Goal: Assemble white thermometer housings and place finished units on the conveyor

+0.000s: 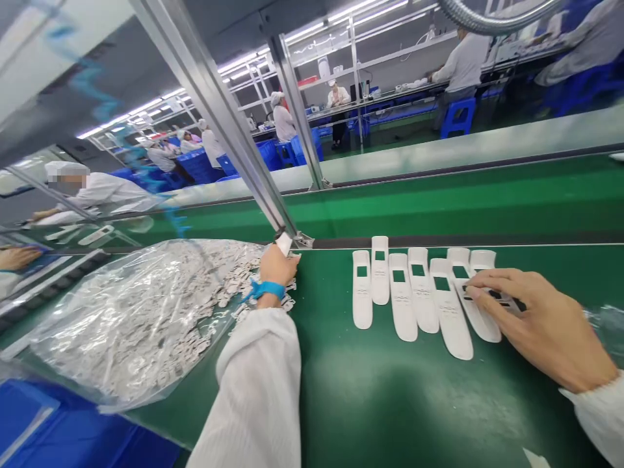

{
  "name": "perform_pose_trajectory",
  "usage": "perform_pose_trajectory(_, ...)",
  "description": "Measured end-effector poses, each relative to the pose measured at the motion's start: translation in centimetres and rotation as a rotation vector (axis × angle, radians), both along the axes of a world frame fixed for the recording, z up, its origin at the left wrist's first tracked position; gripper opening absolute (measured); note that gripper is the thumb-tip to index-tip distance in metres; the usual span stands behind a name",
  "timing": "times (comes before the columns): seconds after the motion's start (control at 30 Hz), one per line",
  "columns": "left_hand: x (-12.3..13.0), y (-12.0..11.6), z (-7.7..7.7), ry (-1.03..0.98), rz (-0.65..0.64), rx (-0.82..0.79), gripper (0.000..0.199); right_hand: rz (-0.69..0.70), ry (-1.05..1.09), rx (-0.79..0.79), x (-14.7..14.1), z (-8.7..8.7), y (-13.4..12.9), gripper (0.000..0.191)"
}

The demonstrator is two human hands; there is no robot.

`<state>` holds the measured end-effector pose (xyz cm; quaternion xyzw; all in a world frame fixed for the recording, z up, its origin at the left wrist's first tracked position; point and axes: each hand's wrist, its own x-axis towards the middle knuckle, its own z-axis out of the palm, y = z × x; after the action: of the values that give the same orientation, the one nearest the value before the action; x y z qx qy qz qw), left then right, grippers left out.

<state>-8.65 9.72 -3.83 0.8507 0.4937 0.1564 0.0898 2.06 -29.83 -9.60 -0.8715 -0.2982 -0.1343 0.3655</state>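
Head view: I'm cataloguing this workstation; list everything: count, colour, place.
Casings: at least seven, white, right
Small parts: countless, pale, left
Bag: one, clear, left
Bench: one, green, foreground
Strip: one, green, behind bench
Posts: several, silver, centre
Coiled hose: one, blue, upper left
Crates: some, blue, lower left
Ribbed hose: one, silver, top right
People: several, white-clad, background
Stools: several, blue, background
Wristband: one, blue, left wrist
Left hand: one, white-sleeved, at small parts
Right hand: one, white-sleeved, over casings
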Motion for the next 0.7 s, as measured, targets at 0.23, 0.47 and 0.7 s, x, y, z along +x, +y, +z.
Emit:
perform_pose_trajectory(0.23,1.0,-8.9,3.0,-0.347,-0.301,-0.216,0.024,0.135,0.408,0.259,-1.3,2.8,1.4,0.028)
perform_pose_trajectory(0.47,1.3,-22.2,0.9,-0.356,-0.772,-0.775,0.021,0.414,0.996,0.543,-2.5,4.2,2.2,0.039)
perform_pose_trajectory(0.7,0.1,-23.3,-1.7,-0.223,-1.198,-0.100,0.036,0.114,0.787,0.608,0.8,3.1,0.1,0.042)
